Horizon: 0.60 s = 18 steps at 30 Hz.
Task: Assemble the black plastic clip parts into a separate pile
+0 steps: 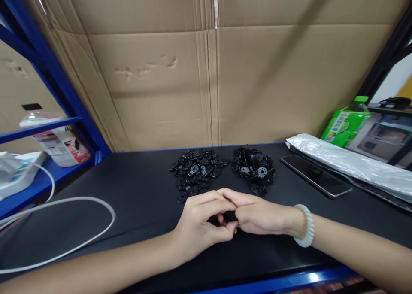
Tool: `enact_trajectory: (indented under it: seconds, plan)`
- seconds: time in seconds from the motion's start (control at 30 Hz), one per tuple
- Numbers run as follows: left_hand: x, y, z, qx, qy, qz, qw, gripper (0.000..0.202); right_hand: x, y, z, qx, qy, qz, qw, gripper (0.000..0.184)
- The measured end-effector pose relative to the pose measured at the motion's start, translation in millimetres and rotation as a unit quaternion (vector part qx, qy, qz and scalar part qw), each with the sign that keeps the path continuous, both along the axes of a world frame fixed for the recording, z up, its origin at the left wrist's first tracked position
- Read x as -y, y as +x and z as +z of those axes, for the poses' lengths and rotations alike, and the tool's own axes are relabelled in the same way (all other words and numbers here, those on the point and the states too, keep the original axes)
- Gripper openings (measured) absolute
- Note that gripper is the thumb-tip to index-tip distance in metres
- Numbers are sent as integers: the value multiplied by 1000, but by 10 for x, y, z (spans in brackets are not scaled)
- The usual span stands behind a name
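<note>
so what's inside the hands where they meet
A small black part shows between the left hand and right hand. The hands cover most of it, so its shape cannot be told.

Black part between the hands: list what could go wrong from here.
1. The black part, pinched by the left hand and right hand near the table edge, could slip and drop off.
2. It might land in the left pile or right pile, both black, and get mixed up.

Left hand (201,220): fingers curled, tips pinched together.
Right hand (259,214): fingers curled inward, tips meeting the left's.
Forearms (112,259): bare, laid low, converging towards the middle.
</note>
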State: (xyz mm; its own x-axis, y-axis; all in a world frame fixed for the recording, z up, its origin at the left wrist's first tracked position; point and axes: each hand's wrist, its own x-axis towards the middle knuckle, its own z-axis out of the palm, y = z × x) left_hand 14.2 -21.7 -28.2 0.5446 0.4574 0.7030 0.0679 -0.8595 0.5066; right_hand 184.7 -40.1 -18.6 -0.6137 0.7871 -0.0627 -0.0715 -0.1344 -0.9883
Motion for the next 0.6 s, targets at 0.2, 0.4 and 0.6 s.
enact_trajectory:
  seconds: [0.2, 0.4, 0.6]
  plan:
    - [1, -17, 4, -4, 24, 23, 999, 23, -7, -27, -7, -70, -69, 13, 995, 44]
    - [-39, -39, 17, 11, -36, 13, 999, 22, -54, 14, -23, -142, -92, 15, 985, 53]
    - [-18, -65, 93, 23, 4, 10, 1000, 18, -51, 154, 117, -149, -100, 6, 984, 38]
